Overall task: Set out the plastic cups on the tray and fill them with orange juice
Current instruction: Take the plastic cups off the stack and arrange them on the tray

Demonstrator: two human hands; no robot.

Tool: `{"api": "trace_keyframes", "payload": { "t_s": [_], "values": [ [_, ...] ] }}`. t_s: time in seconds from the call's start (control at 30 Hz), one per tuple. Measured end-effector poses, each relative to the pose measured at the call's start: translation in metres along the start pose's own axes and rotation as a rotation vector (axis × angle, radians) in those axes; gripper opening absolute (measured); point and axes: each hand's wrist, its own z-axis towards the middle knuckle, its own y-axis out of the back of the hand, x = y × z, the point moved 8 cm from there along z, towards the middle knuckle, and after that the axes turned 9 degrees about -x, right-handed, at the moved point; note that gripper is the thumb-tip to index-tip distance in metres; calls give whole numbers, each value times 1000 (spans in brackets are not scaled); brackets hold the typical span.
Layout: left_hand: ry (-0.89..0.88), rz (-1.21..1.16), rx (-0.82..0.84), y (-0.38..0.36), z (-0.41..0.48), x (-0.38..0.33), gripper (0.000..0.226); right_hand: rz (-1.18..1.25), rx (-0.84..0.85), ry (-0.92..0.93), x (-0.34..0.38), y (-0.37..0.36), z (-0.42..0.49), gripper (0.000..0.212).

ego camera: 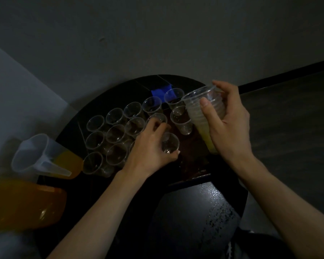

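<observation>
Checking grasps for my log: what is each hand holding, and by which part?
The right hand grips the stack of cups round its side, below the rims. The left hand holds a single cup by its wall.

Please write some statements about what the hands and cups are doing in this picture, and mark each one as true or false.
1. The right hand holds a stack of cups. True.
2. The standing cups on the tray are already full of juice. False: they look empty.
3. The left hand grips the pitcher. False: it holds a single cup beside the others, and the pitcher stands apart on the left.
4. The pitcher contains orange liquid. True.
</observation>
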Motion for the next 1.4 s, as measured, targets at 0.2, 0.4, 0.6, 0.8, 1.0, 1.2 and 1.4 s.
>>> {"api": "trace_keyframes", "payload": {
  "t_s": [0.2,0.4,0.6,0.8,1.0,1.2,1.4],
  "values": [
    [2,6,-39,2,1,4,61,6,12,-6,-1,-3,-1,47],
    [13,28,-46,1,-1,5,61,-2,12,-7,-1,-4,-3,47],
    [21,36,-57,2,0,4,56,-3,28,-19,-2,-5,-2,47],
    [-2,60,-74,5,-1,0,60,4,44,-36,-3,-6,-4,46],
    [82,-191,-222,32,7,-12,48,4,74,-49,-4,-5,-5,47],
    [256,-609,34,55,40,-45,52,-23,174,-31,0,-12,-9,63],
    [299,-474,146,60,61,-47,45,-6,210,-10,6,-12,-8,71]
  ]
}}
